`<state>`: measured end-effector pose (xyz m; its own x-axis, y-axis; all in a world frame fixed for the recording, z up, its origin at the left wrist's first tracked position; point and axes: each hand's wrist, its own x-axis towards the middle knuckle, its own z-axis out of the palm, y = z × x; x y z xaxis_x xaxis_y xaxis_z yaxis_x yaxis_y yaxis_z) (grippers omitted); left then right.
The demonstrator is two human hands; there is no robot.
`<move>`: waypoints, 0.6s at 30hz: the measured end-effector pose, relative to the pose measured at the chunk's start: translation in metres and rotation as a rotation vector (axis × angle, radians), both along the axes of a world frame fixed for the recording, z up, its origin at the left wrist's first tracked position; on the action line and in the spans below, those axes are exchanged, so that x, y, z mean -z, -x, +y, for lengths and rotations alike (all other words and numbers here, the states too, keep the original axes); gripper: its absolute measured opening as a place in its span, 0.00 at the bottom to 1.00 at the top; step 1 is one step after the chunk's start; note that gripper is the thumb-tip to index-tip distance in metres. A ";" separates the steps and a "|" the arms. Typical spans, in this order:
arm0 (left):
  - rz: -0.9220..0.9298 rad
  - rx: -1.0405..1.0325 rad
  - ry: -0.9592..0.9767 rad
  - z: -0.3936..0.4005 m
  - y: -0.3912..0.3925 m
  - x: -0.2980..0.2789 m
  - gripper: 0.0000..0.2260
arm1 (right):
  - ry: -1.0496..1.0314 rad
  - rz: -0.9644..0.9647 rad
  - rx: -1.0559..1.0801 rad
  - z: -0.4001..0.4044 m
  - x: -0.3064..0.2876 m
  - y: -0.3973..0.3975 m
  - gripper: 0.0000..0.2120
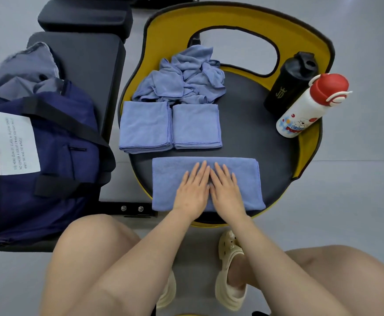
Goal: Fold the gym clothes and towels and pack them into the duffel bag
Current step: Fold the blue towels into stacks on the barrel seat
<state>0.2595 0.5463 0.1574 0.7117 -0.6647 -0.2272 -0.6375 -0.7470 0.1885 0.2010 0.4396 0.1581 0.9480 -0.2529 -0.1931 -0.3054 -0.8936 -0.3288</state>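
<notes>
A blue towel point(236, 179), folded into a long strip, lay across the near part of a dark round pad point(254, 133) with a yellow rim. Both hands lay flat on its middle, side by side and almost touching, fingers straight and pointing away from the person. The left hand point(192, 190) had its fingers slightly spread; the right hand point(226, 190) likewise, palm down, holding nothing.

Just beyond the strip, two folded towels lay side by side with their edges touching: the left stack point(145, 127) looked thicker, several layers showing at its near edge, and the right one point(196, 126) was thinner. Behind these sat a crumpled heap point(184, 76) of the same blue cloth, touching their far edges.

On the right of the pad stood a black bottle point(289, 85) and, just in front of it and touching, a white bottle point(309, 106) with a red cap and a cartoon print.

To the left, well apart from the towels, a navy bag point(56, 169) with black straps and a white label rested on a dark bench point(90, 65). Grey cloth point(24, 69) bulged at its far end; whether it lay inside the bag could not be told.

The person's bare knees and cream clogs point(229, 270) filled the near edge of the view
</notes>
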 end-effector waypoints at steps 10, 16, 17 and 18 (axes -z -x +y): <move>-0.100 -0.096 0.091 0.045 -0.032 0.020 0.24 | 0.191 0.025 0.213 -0.056 0.025 0.028 0.31; -0.134 -0.105 0.119 0.031 -0.029 0.013 0.24 | 0.137 -0.105 0.214 -0.040 0.016 0.008 0.29; -0.126 -0.081 0.117 0.026 -0.029 0.012 0.24 | 0.102 -0.124 0.138 -0.033 0.015 0.000 0.28; -0.121 -0.066 0.112 0.022 -0.029 0.013 0.24 | 0.083 -0.115 0.066 -0.027 0.015 -0.006 0.28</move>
<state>0.2884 0.5686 0.1442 0.7723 -0.6320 -0.0645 -0.6108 -0.7666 0.1979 0.2065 0.4124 0.1433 0.9435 -0.3259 -0.0599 -0.3288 -0.8985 -0.2908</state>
